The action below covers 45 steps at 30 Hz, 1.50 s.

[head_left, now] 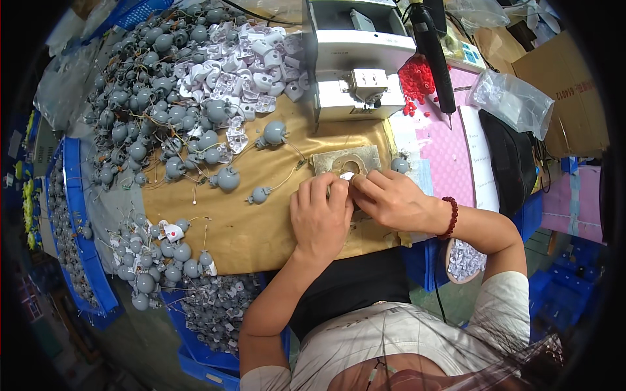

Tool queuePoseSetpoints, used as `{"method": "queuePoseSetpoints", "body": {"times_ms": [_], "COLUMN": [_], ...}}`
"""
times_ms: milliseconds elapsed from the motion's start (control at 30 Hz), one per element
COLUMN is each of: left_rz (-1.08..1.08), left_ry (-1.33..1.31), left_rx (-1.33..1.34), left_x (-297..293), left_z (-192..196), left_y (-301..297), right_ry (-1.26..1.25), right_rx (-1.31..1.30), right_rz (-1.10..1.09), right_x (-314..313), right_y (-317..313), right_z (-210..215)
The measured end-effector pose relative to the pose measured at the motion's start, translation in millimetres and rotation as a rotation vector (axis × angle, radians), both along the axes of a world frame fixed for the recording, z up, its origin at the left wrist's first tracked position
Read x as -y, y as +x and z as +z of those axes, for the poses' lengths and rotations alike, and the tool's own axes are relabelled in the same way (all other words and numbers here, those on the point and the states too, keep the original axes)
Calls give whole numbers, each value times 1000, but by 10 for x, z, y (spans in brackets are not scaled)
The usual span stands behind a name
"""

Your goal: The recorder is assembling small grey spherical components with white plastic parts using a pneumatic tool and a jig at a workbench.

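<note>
Both of my hands meet over a metal fixture block [362,158] with a rounded recess, at the middle of the bench. My left hand [321,210] has its fingers bent and pressed against a small white plastic part [346,176]. From the other side my right hand [399,199] pinches at the same spot, its fingertips closed; what they hold is hidden. A beaded bracelet circles my right wrist. Just beyond the right fingers lies a grey ball-shaped part [400,165]. Left of my hands are wired grey balls [259,195].
A big heap of grey balls [140,98] and white plastic parts [251,62] covers the far left. A grey machine [358,58] stands beyond the fixture. An electric screwdriver [433,55] hangs point-down by red pieces [417,79]. Blue bins [81,228] flank the bench.
</note>
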<state>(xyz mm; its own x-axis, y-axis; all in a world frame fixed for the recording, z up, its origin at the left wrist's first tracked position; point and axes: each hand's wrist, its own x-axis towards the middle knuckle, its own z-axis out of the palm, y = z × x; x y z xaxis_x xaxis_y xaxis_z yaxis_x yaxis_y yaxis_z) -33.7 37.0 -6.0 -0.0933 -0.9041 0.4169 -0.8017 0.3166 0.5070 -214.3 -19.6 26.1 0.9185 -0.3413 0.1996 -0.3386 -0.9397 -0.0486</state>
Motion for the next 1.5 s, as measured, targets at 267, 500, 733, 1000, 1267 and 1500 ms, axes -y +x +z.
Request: {"method": "queuePoseSetpoints", "body": {"times_ms": [267,500,733,1000,1267,1500], "left_rz": [20,59,39,-107,-194,-207], "left_ry": [34,61,-67,-59,-18,-3], "left_rx": [-27,-85,99,202,178,180], "left_x": [-64,-65,-100,-57,-17,-19], "left_z": [-29,17,-82,-130,-105,-112], "left_y": [-23,-46,-76,16,61,94], "right_ry": [80,-45,200,535,429,1746], "right_rx": [0,-116,193,326,356,1109], "right_rz": [-10,-23,-118,-353,-352,-516], "right_x": [-32,-82,-50,76,281,278], "right_y": [34,46,-220,-703,-662,-378], "right_z": [-19,-107,-160,63,-486,-212]}}
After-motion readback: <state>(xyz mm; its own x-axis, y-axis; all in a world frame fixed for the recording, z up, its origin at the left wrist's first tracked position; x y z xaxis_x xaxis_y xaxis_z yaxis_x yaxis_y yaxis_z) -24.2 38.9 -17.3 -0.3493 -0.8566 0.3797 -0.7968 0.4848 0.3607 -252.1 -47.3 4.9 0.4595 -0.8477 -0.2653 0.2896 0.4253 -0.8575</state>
